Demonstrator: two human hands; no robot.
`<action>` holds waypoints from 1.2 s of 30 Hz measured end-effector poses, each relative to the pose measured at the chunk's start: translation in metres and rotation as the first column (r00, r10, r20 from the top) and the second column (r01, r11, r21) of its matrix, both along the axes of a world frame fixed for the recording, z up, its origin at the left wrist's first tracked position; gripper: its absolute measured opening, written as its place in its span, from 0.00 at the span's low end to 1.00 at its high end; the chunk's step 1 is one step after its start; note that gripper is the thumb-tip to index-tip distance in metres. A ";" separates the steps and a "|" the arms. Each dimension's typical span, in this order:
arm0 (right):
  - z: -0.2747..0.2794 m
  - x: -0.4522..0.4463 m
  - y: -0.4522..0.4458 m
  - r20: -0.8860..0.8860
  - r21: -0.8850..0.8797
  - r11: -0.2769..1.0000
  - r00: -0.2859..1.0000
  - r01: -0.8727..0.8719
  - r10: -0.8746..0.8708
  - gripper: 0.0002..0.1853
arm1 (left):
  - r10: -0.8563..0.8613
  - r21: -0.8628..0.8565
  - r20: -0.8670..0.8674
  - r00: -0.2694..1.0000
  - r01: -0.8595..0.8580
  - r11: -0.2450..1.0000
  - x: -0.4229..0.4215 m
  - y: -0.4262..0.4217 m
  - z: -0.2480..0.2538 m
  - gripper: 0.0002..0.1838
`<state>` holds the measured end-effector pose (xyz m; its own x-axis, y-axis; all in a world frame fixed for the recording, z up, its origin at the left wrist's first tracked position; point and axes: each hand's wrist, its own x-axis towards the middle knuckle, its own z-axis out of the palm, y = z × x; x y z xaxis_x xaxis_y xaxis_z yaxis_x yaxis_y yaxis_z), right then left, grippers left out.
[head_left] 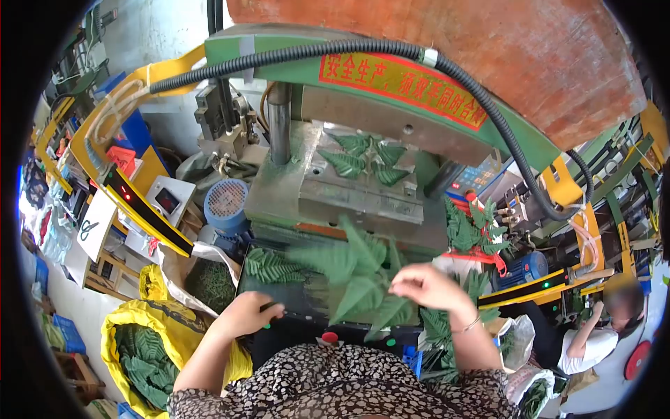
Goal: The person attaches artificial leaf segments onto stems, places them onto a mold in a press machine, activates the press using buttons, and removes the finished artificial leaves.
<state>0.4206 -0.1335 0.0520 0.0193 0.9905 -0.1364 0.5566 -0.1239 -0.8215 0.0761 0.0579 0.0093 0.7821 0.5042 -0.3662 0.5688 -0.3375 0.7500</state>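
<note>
My right hand point(427, 285) pinches a green artificial leaf spray point(359, 286), whose broad leaves are smeared by motion over the dark front ledge of a press. Loosely curled, my left hand point(244, 314) is at the ledge's left front with nothing visible in it, thumb and fingers slightly apart. Near it lies a stack of green fern-like leaves point(272, 266). Beyond both hands, more green leaves point(347, 164) lie spread on the metal die point(359, 202) beneath the raised press head point(349, 108).
Yellow guard bars point(150, 216) flank the press, and a black corrugated hose point(300, 52) arches overhead. At left stand a yellow sack point(132, 314) of leaves and a white sack point(199, 255) of green scraps. Leaves point(474, 227) fill a red basket at right. Another person point(593, 328) sits far right.
</note>
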 end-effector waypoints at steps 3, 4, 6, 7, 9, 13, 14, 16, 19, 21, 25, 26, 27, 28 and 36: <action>-0.043 -0.040 -0.036 0.200 0.128 0.972 0.955 0.197 -0.220 0.07 | 0.009 0.156 -0.115 0.993 0.009 0.988 -0.040 -0.010 -0.061 0.20; -0.063 -0.049 -0.049 0.209 0.160 0.929 0.908 0.334 -0.363 0.07 | 0.063 0.274 -0.171 0.983 -0.014 0.961 -0.046 -0.018 -0.072 0.20; -0.092 -0.055 -0.082 0.331 0.100 0.938 0.878 0.332 -0.346 0.06 | 0.190 0.367 -0.210 0.959 -0.103 0.925 -0.057 -0.028 -0.098 0.22; -0.109 -0.057 -0.101 0.454 -0.027 0.948 0.849 0.317 -0.271 0.07 | 0.248 0.372 -0.149 0.957 -0.178 0.911 -0.059 -0.032 -0.110 0.22; -0.142 -0.070 -0.130 0.634 -0.188 0.908 0.752 0.374 -0.179 0.14 | 0.358 0.326 0.021 0.933 -0.345 0.880 -0.059 -0.038 -0.131 0.22; -0.181 -0.081 -0.144 0.616 -0.016 0.869 0.689 0.495 -0.382 0.18 | 0.428 0.236 0.033 0.903 -0.423 0.875 -0.062 -0.040 -0.158 0.22; -0.187 -0.079 -0.148 0.617 -0.018 0.871 0.691 0.492 -0.377 0.18 | 0.436 0.234 0.029 0.900 -0.430 0.872 -0.059 -0.040 -0.153 0.22; -0.196 -0.079 -0.152 0.506 -0.001 0.850 0.733 0.527 -0.454 0.18 | 0.444 0.236 0.023 0.896 -0.436 0.868 -0.060 -0.041 -0.153 0.22; -0.200 -0.078 -0.153 0.485 -0.008 0.841 0.738 0.541 -0.470 0.18 | 0.447 0.206 0.016 0.895 -0.440 0.874 -0.061 -0.039 -0.157 0.22; -0.204 -0.077 -0.153 0.512 0.032 0.856 0.727 0.517 -0.458 0.17 | 0.461 0.198 0.012 0.888 -0.454 0.869 -0.061 -0.039 -0.158 0.22; -0.204 -0.078 -0.154 0.528 0.085 0.863 0.712 0.498 -0.463 0.16 | 0.467 0.202 0.007 0.884 -0.458 0.865 -0.062 -0.039 -0.160 0.23; -0.203 -0.079 -0.153 0.528 0.081 0.862 0.712 0.500 -0.463 0.16 | 0.450 0.244 0.039 0.892 -0.446 0.861 -0.062 -0.039 -0.159 0.21; -0.201 -0.080 -0.153 0.491 0.033 0.843 0.726 0.538 -0.482 0.17 | 0.432 0.285 0.071 0.899 -0.434 0.855 -0.062 -0.039 -0.158 0.20; -0.199 -0.081 -0.153 0.454 -0.018 0.822 0.737 0.570 -0.501 0.18 | 0.433 0.283 0.070 0.899 -0.434 0.855 -0.062 -0.039 -0.156 0.20; -0.097 -0.090 -0.079 0.101 -0.290 0.884 0.930 0.367 -0.353 0.12 | 0.505 0.101 0.246 0.827 -0.540 0.836 -0.081 -0.051 -0.188 0.14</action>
<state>0.3309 -0.2124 -0.0446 0.3795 0.8270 -0.4148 0.4618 -0.5578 -0.6896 -0.0054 0.0071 -0.1789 0.4311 0.8955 -0.1101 0.5373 -0.1568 0.8287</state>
